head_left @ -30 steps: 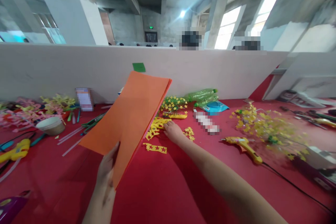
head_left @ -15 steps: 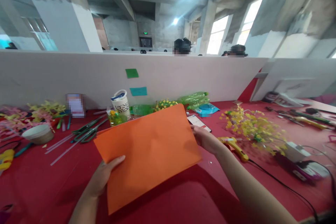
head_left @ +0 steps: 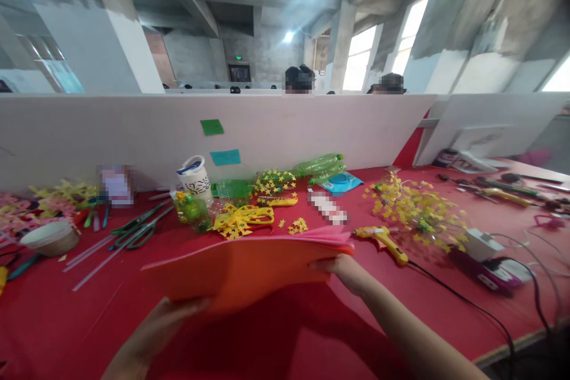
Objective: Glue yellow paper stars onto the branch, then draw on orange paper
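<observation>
A stack of orange and pink sheets (head_left: 249, 270) hangs above the red table, tilted so that its far edge faces me and bends slightly. My left hand (head_left: 171, 317) grips its near left side, the fingers partly blurred. At the right end my right hand (head_left: 341, 270) pinches the stack, with some fingers hidden behind it. Pink layers show along the upper edge. Just beyond the sheets lie small yellow stars (head_left: 297, 225) and a bunch of yellow star cut-outs (head_left: 234, 221) with yellow-handled scissors (head_left: 262, 219).
A yellow glue gun (head_left: 387, 243) with a black cord lies right of my right hand, near a yellow star spray (head_left: 414, 208). Green plastic bottles (head_left: 323, 166) and a white cup (head_left: 195, 181) stand along the partition (head_left: 133, 130). Green-handled scissors (head_left: 142, 231) and a pot (head_left: 51, 238) are left.
The sheets have tipped from showing their broad orange face to a flatter, lower position, and both hands went down with them. The pink layers and the yellow stars behind have come into view.
</observation>
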Demonstrator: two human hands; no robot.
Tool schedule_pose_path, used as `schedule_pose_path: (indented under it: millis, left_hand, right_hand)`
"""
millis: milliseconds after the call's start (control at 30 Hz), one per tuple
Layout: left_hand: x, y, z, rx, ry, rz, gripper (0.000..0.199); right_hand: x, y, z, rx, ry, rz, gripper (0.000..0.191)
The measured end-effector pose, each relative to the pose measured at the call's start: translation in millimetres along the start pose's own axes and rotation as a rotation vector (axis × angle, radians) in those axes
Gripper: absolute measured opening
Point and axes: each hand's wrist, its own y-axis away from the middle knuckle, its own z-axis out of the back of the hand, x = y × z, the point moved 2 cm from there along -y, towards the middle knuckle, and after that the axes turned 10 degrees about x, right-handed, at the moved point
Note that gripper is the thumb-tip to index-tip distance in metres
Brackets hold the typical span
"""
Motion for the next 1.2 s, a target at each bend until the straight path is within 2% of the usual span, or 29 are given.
schedule_pose_path:
  millis: [67,167,200,267,333,433,533,600,667,733,800,900,933,967,1033,1067,1133,1200]
  left_hand:
    - [-4,7,-11.0,0.028,-0.020,0.044,0.029]
    - [-8,22,-24.9,0.094,-0.026,0.111,0.037]
    - [-7,27,-28.0,0.116,-0.028,0.173,0.040]
    - [-3,34,-30.6,0.084,-0.028,0.216,0.041]
    - [7,35,-32.7,0.142,-0.047,0.239,0.042]
    - [26,30,-36.8,0.289,-0.169,0.228,0.043]
    - [39,22,-43.3,0.304,-0.231,0.104,0.039]
    - [43,15,-49.1,0.321,-0.284,0.077,0.040]
    - [45,6,-53.1,0.351,-0.374,0.079,0.041]
    - [43,-5,-52.6,0.386,-0.507,0.083,0.040]
    - [38,-17,-46.1,0.381,-0.686,0.084,0.036]
    - [23,-31,-32.9,0.317,-1.047,0.164,0.020]
    - [15,-33,-31.3,0.251,-1.170,0.149,0.017]
    - [6,-34,-33.1,0.165,-1.259,0.068,0.018]
    - [-8,-33,-47.4,0.065,-1.273,-0.123,0.020]
    - [-11,-31,-59.2,0.107,-1.227,-0.207,0.020]
    - [-10,-29,-84.1,0.238,-1.175,-0.374,0.022]
    - [-3,-29,-99.5,0.329,-1.240,-0.511,0.023]
  right_hand:
    - [9,4,-5,0.008,-0.034,-0.018,0.039]
    - [16,19,-12,0.117,-0.047,-0.073,0.035]
    - [14,25,-12,0.126,-0.033,-0.096,0.034]
    - [5,37,-10,0.123,0.003,-0.154,0.030]
    - [-8,47,-4,0.083,0.064,-0.200,0.027]
    - [-25,56,10,0.033,0.195,-0.232,0.037]
    - [-31,59,27,-0.080,0.404,-0.202,0.045]
    - [-32,57,37,-0.193,0.610,-0.192,0.046]
    - [-33,53,43,-0.266,0.814,-0.188,0.051]
    - [-33,47,46,-0.273,0.969,-0.195,0.054]
    - [-32,42,48,-0.254,1.086,-0.225,0.054]
    - [-21,34,51,-0.259,1.266,-0.275,0.048]
    - [-14,31,52,-0.283,1.328,-0.256,0.044]
    - [-6,26,50,-0.312,1.379,-0.205,0.039]
    - [11,10,41,-0.362,1.448,-0.025,0.032]
    - [17,-1,34,-0.314,1.456,0.028,0.028]
    - [26,-33,16,-0.139,1.483,0.098,0.024]
    - [31,-70,2,-0.068,1.547,0.127,0.023]
